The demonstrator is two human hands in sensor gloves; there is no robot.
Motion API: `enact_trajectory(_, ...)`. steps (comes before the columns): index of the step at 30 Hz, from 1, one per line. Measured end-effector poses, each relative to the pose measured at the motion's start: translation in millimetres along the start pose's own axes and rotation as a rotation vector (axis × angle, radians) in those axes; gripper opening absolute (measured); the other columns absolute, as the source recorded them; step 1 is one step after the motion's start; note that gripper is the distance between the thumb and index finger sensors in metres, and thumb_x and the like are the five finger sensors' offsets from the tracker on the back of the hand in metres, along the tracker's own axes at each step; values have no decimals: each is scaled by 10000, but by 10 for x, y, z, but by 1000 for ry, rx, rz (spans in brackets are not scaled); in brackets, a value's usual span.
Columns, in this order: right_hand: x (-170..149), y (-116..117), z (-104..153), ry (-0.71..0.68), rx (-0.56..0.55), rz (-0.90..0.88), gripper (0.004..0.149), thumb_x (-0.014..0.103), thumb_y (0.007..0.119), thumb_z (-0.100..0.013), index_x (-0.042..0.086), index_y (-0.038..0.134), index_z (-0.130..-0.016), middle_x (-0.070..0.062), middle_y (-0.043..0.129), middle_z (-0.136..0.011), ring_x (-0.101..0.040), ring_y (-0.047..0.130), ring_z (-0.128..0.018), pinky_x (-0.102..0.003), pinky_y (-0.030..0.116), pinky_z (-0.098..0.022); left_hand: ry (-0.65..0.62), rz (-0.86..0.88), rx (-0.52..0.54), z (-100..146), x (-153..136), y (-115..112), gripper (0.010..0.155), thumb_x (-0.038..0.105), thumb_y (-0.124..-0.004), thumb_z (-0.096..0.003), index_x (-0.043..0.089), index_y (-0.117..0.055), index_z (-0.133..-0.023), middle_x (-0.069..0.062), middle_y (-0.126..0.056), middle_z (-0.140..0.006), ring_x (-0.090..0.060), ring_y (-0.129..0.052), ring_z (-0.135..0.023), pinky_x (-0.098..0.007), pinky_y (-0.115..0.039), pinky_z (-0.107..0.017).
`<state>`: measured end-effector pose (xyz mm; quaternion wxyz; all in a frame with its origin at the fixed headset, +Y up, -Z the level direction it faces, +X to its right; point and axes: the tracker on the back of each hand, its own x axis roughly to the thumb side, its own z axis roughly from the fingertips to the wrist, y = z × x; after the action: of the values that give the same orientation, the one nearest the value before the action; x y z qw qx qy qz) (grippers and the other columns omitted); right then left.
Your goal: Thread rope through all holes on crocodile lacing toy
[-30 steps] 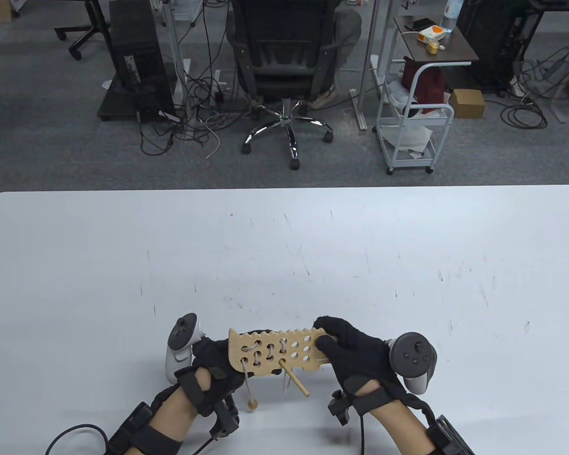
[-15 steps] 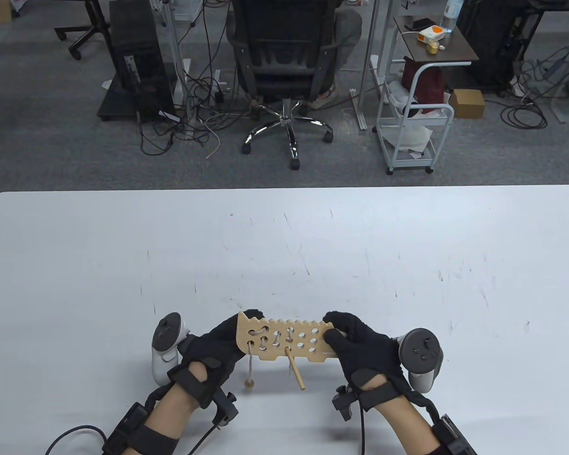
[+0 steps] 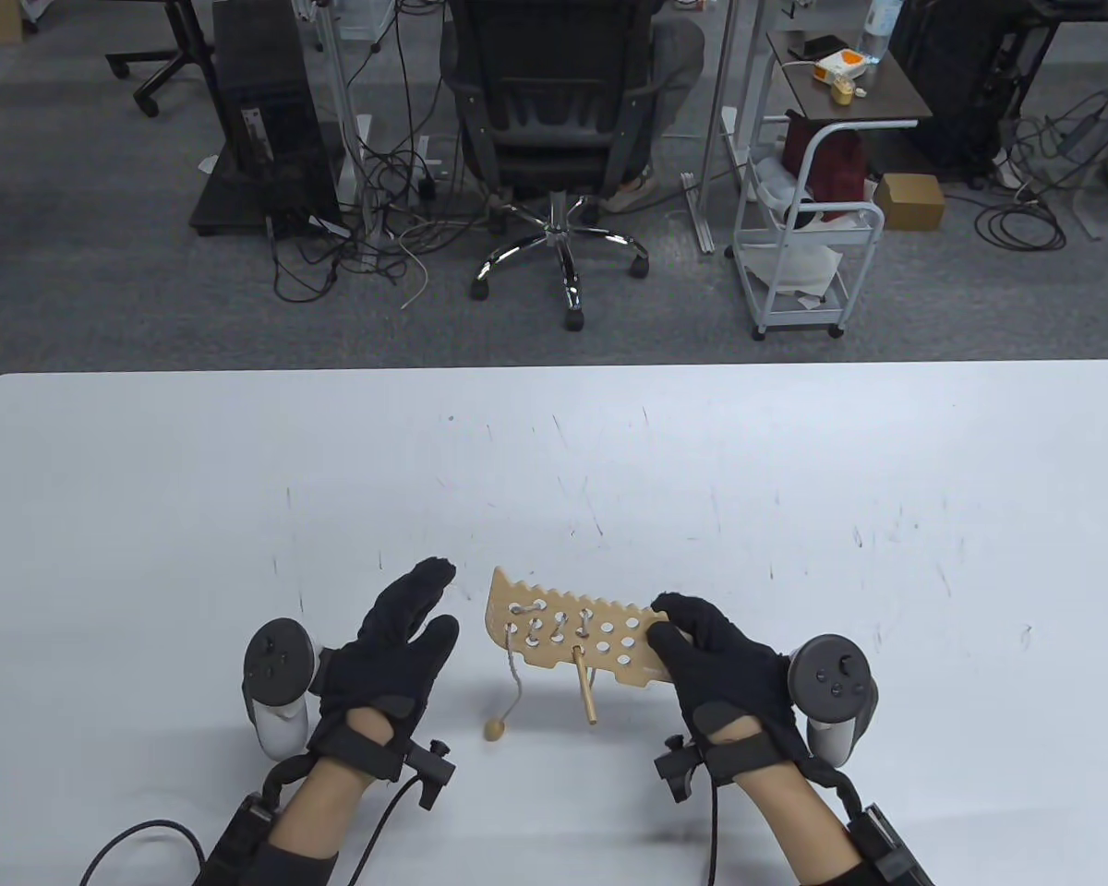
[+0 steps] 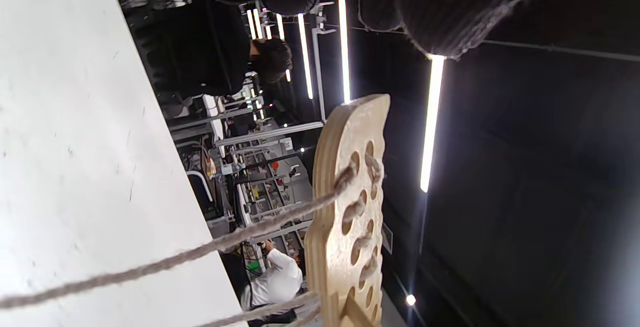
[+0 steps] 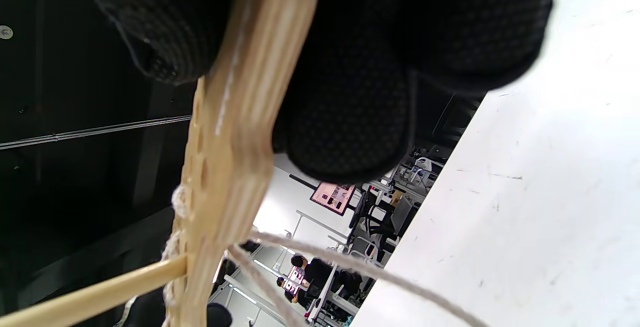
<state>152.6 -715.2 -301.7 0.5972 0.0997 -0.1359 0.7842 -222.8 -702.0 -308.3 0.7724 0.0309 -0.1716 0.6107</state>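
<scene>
The wooden crocodile lacing toy (image 3: 568,632) is held above the table, its left holes laced with pale rope (image 3: 515,669). The rope's bead end (image 3: 493,730) lies on the table. A wooden needle stick (image 3: 585,688) pokes out of a lower hole towards me. My right hand (image 3: 702,646) grips the toy's right end, thumb on the front face; the right wrist view shows the board (image 5: 235,132) pinched between thumb and fingers. My left hand (image 3: 406,628) is open and empty, just left of the toy and apart from it. The left wrist view shows the toy edge-on (image 4: 345,212) with the rope (image 4: 200,252) trailing.
The white table (image 3: 794,517) stretches far and to both sides of the hands. An office chair (image 3: 554,120), a cart (image 3: 808,231) and cables stand on the floor beyond the far edge.
My left hand has let go of the toy's left end and moved left, fingers spread. The right hand has carried the toy slightly up and right. The bead now rests on the table.
</scene>
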Motion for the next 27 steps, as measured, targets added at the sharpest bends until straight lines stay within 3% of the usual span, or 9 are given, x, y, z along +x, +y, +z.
enact_trajectory(11, -5, 27, 26, 20, -16, 58, 457, 404, 869, -445, 117, 842, -800, -26, 1071, -552, -211, 1122, -367, -417, 882, -313, -137, -339, -54, 56, 212, -244, 611, 507, -871, -430, 521, -669, -1007, -72, -386, -1176, -371, -354, -1072, -569, -327, -790)
enact_trajectory(20, 3, 155, 77, 29, 36, 59, 467, 408, 872, -440, 108, 845, -796, -24, 1081, -547, -203, 1132, -366, -407, 891, -303, -231, -618, -144, 103, 313, -456, 594, 488, -918, -405, 554, -722, -962, -31, -328, -1197, -368, -243, -1105, -596, -261, -791)
enact_trajectory(27, 24, 246, 117, 32, 77, 46, 470, 413, 870, -441, 102, 848, -793, -22, 1087, -545, -198, 1138, -369, -397, 897, -298, -271, -726, -190, 136, 349, -576, 579, 478, -948, -385, 569, -765, -927, -4, -325, -1202, -371, -220, -1109, -604, -241, -789)
